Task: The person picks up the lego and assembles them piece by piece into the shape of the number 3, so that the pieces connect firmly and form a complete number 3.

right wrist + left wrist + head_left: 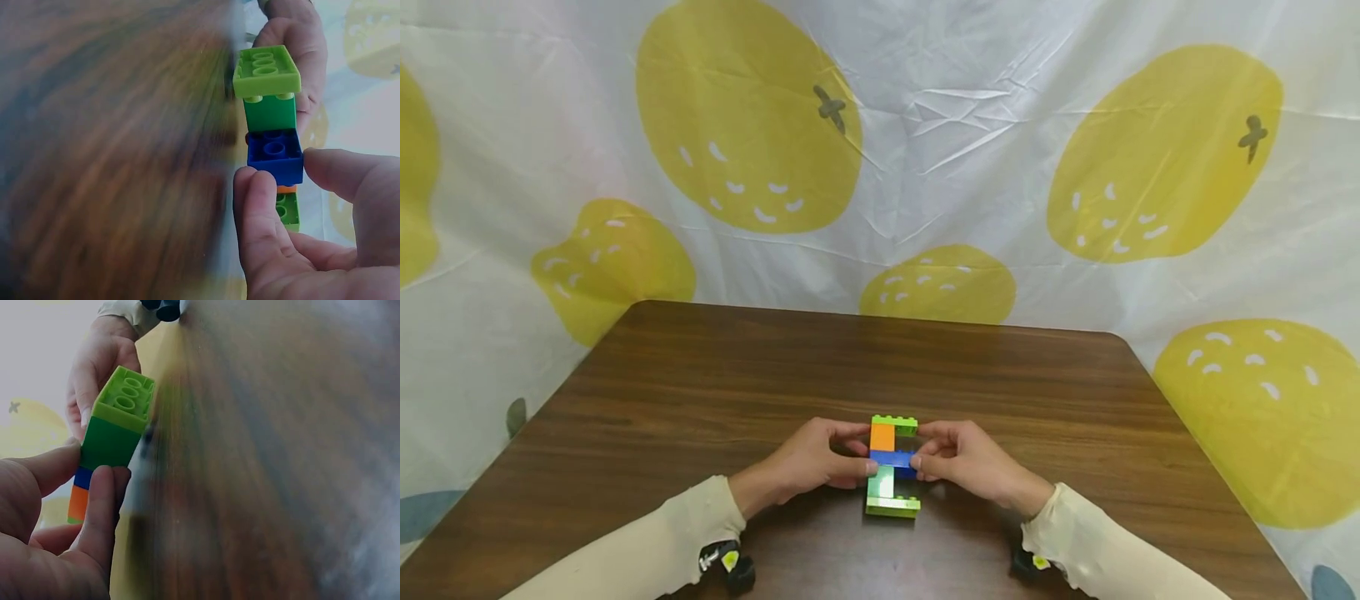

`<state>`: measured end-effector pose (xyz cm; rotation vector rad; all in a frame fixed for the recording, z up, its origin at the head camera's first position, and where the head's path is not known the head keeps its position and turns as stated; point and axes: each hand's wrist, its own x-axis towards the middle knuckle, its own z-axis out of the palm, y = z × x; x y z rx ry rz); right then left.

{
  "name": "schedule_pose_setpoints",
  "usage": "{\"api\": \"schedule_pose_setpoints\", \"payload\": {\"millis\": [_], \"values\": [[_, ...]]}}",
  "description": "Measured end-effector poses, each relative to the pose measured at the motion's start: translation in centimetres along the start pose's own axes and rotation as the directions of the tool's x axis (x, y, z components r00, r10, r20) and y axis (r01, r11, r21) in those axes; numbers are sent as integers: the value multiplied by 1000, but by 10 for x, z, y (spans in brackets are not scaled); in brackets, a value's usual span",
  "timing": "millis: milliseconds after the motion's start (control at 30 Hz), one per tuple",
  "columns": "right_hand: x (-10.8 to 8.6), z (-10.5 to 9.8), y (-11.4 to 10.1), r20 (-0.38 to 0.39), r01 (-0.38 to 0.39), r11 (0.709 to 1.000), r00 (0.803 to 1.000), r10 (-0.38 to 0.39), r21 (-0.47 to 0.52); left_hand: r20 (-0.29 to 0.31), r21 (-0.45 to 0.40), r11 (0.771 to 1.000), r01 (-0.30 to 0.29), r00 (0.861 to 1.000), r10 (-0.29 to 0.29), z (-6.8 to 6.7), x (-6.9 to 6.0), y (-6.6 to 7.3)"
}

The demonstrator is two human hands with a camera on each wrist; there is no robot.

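Observation:
Joined toy building bricks form an E shape, held between both hands over the table. From the far end they run light green brick (895, 422), orange brick (882, 437), blue brick (891, 458), green brick (882, 483) and a second light green brick (891, 507). My left hand (812, 457) pinches the spine from the left, around the green and blue bricks, as the left wrist view shows. On the right, my right hand (973, 462) grips the blue brick's protruding end between thumb and fingers. Hollow undersides of the light green bricks show in the right wrist view.
A dark brown wooden table (715, 367) lies under the hands. Behind it hangs a white cloth (940, 183) printed with yellow fruit. Both wrists carry small black devices below the pale sleeves (655, 533).

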<state>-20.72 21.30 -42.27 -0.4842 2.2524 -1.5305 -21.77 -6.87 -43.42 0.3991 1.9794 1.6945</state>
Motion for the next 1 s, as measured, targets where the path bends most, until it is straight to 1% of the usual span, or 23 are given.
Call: {"api": "schedule_pose_setpoints", "payload": {"millis": [100, 267, 500, 667, 833, 1000], "values": [[2, 0, 0, 4, -9, 1000, 1000, 9, 12, 8, 7, 1000, 18, 1000, -18, -1, 1, 0], [3, 0, 1, 22, -27, 999, 999, 26, 41, 14, 14, 1000, 28, 999, -29, -1, 1, 0], [3, 0, 2, 51, -46, 999, 998, 45, 26, 24, 36, 999, 33, 999, -34, 1, 1, 0], [2, 1, 3, 55, -57, 998, 997, 56, 19, 29, 40, 998, 41, 999, -42, 3, 1, -1], [-1, 2, 5, 54, -64, 997, 997, 62, 42, 32, 43, 998, 45, 998, -46, 5, 1, -2], [-1, 4, 6, 53, -69, 995, 996, 66, 69, 29, 56, 998, 40, 999, -42, 6, -2, -2]]}}
